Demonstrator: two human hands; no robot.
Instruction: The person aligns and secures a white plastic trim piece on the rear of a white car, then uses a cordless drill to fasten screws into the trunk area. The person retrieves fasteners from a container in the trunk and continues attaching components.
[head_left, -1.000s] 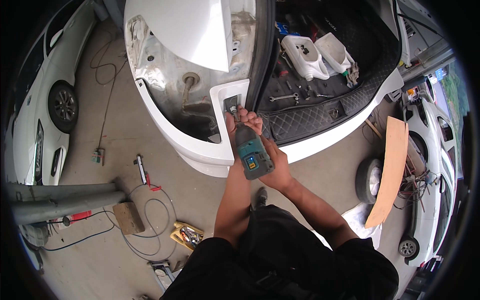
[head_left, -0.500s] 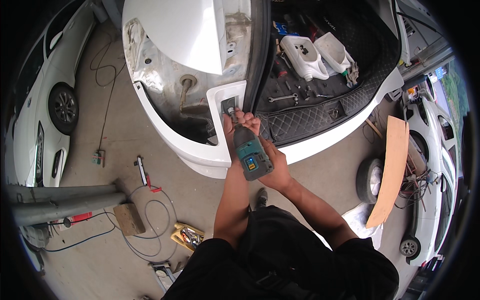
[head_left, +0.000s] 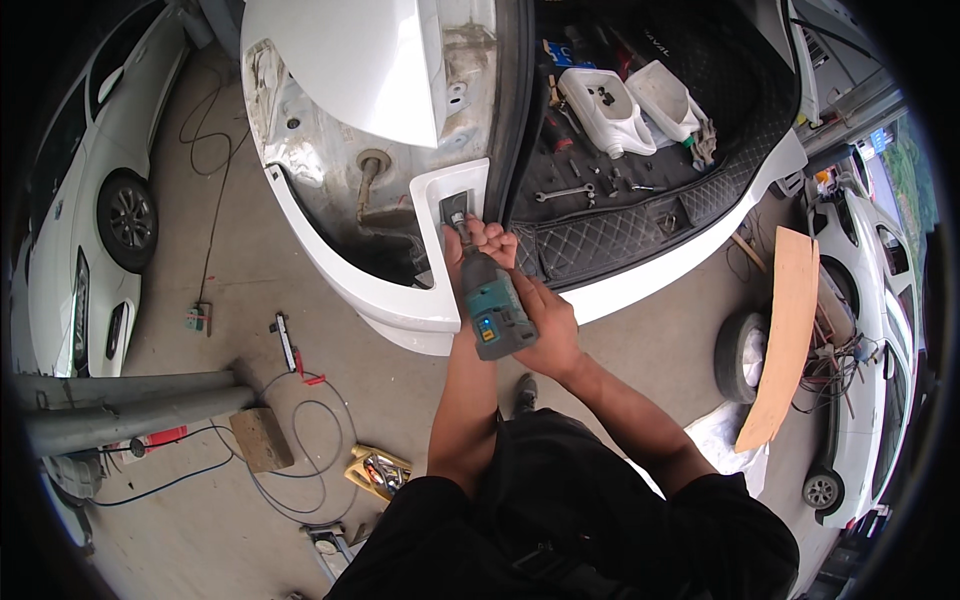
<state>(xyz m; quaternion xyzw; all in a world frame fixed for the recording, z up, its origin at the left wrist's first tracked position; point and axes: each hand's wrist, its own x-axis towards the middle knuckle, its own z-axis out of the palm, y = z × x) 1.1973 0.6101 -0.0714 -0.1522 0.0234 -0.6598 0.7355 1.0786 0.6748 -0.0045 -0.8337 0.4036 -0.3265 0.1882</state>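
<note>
A teal-and-black cordless power driver point(head_left: 495, 305) points at a small fitting point(head_left: 459, 215) inside the recess of a white panel point(head_left: 428, 205) at the car's rear corner. My right hand point(head_left: 545, 325) grips the driver's body from the right. My left hand point(head_left: 485, 245) has its curled fingers around the driver's socket end, beside the recess; exactly what its fingertips pinch is partly hidden. To the right, the open trunk point(head_left: 640, 235) holds two cut white jugs point(head_left: 600, 110), a wrench point(head_left: 565, 193) and several small sockets and tools.
White cars point(head_left: 100, 230) point(head_left: 860, 410) stand on both sides. On the floor lie hoses, a wooden block point(head_left: 260, 440), a cut yellow jug of tools point(head_left: 375, 470) and metal pipes point(head_left: 120, 405) at left; a tire point(head_left: 735, 355) and a board point(head_left: 780, 340) sit at right.
The driver and both my hands have shifted slightly left and up in the picture, along with the car's corner. Their grip looks the same.
</note>
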